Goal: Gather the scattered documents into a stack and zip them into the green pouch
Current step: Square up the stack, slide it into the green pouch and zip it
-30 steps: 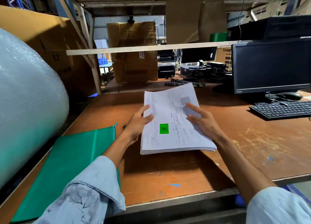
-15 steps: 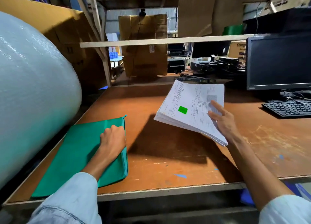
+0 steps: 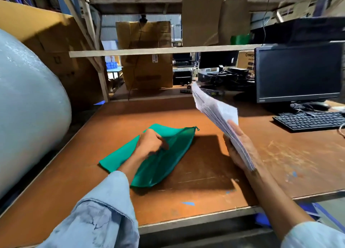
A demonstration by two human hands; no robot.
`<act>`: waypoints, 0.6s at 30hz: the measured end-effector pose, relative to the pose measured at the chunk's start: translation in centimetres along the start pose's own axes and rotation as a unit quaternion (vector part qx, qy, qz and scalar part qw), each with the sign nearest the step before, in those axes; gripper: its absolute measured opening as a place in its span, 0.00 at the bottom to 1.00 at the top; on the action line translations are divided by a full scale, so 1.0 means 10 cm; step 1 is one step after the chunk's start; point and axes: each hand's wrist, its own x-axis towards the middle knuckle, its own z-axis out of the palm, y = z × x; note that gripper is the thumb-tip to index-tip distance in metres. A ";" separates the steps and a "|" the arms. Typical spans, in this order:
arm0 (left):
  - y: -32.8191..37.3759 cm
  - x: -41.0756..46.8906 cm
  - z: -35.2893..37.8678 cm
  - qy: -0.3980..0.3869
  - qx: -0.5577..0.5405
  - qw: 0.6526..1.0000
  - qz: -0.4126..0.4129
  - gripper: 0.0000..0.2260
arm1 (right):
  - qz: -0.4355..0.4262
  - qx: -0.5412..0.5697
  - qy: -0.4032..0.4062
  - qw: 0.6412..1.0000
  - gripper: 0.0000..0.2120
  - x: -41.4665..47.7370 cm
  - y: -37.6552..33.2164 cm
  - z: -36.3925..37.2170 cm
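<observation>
The green pouch [image 3: 164,160] lies slanted on the brown table [image 3: 205,182], its zipper end pointing to the upper right. My left hand [image 3: 150,142] grips the pouch's upper layer near the middle and lifts it a little. My right hand [image 3: 238,147] holds the stack of white printed documents [image 3: 214,113] from below, tilted steeply so that the sheets' edges face me. The stack hangs above the table, to the right of the pouch and apart from it.
A big roll of bubble wrap [image 3: 28,102] fills the left side. A dark monitor [image 3: 298,72] and black keyboard [image 3: 309,120] stand at the right. Cardboard boxes [image 3: 147,55] and black devices sit behind a wooden rail at the back.
My left hand left the stack, reached the pouch and dragged it toward the table's middle, turning it. My right hand alone raised and tilted the documents to the right.
</observation>
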 end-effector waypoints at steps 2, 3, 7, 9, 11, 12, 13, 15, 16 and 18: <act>0.04 0.07 0.00 -0.029 0.003 1.000 0.007 0.08 | 0.005 -0.017 -0.008 1.000 0.55 0.03 0.02 0.01; 0.06 0.10 0.02 -0.004 -0.017 1.000 0.010 0.07 | 0.017 -0.024 -0.023 0.999 0.54 0.03 0.02 0.02; -0.01 0.20 0.07 0.193 -0.131 0.972 -0.003 0.06 | 0.065 -0.091 -0.089 0.990 0.46 0.00 0.02 -0.03; -0.09 0.29 0.10 0.201 -0.148 0.968 0.002 0.07 | 0.072 -0.193 -0.097 0.974 0.34 0.00 0.00 -0.02; -0.18 0.37 0.12 0.200 -0.144 0.969 0.009 0.07 | 0.105 -0.235 -0.115 0.959 0.19 0.03 -0.02 -0.02; -0.22 0.40 0.13 0.203 -0.146 0.968 0.006 0.07 | 0.124 -0.254 -0.122 0.952 0.19 0.06 -0.03 -0.05; -0.25 0.42 0.13 0.205 -0.149 0.967 0.003 0.07 | 0.141 -0.271 -0.133 0.943 0.20 0.08 -0.04 -0.06; -0.30 0.45 0.13 0.198 -0.132 0.971 0.004 0.08 | 0.168 -0.274 -0.147 0.936 0.22 0.13 -0.04 -0.10; -0.30 0.45 0.13 0.192 -0.118 0.974 0.013 0.09 | 0.183 -0.267 -0.152 0.934 0.23 0.16 -0.04 -0.13; -0.30 0.44 0.13 0.180 -0.089 0.979 0.043 0.08 | 0.193 -0.303 -0.160 0.920 0.23 0.24 -0.05 -0.15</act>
